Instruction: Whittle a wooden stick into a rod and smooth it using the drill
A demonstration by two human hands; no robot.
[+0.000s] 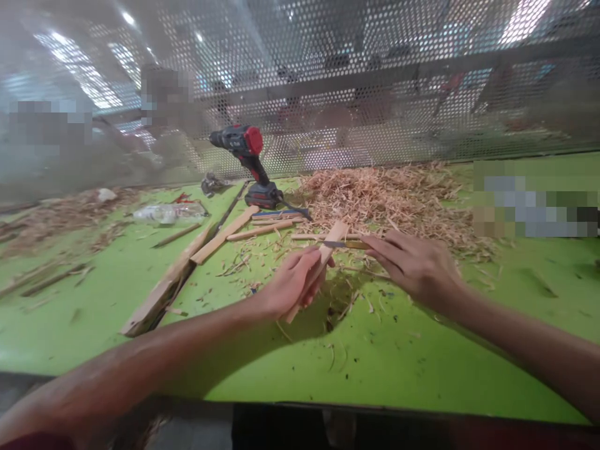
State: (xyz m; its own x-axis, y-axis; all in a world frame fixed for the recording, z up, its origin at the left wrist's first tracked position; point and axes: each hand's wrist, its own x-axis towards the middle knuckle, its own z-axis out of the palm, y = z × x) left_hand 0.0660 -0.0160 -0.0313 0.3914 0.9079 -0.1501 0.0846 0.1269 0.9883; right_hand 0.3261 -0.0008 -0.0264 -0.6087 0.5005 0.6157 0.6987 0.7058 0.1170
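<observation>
Two bare forearms reach over the near edge of a bright green table (403,369), where a few curled shavings and dark specks lie on the near side of the fingers. The left hand (297,284) is closed around a pale, flat wooden slat (337,232); its fingers are clamped on the wood, with one end poking out below the palm and the other slanting up and away past the fingertips. From the right, the right hand (417,265) grips a small knife (357,245), its fingers together on the yellowish handle. The thin blade crosses the slat just beyond the left fingertips; from where I stand I cannot tell whether it bites into the wood.

Just past the fingers lie thin wooden strips (267,230). To the left of the left fingers, a long, rough wooden beam (162,290) runs diagonally away, with a flat board (225,235) resting against its far part. Farther left of those fingers is a crumpled clear plastic packet (169,213). Beyond the fingers, a black-and-red cordless drill (248,162) stands upright on its battery, and to its right spreads a big heap of curly wood shavings (384,194). Behind everything rises a perforated metal screen (323,106).
</observation>
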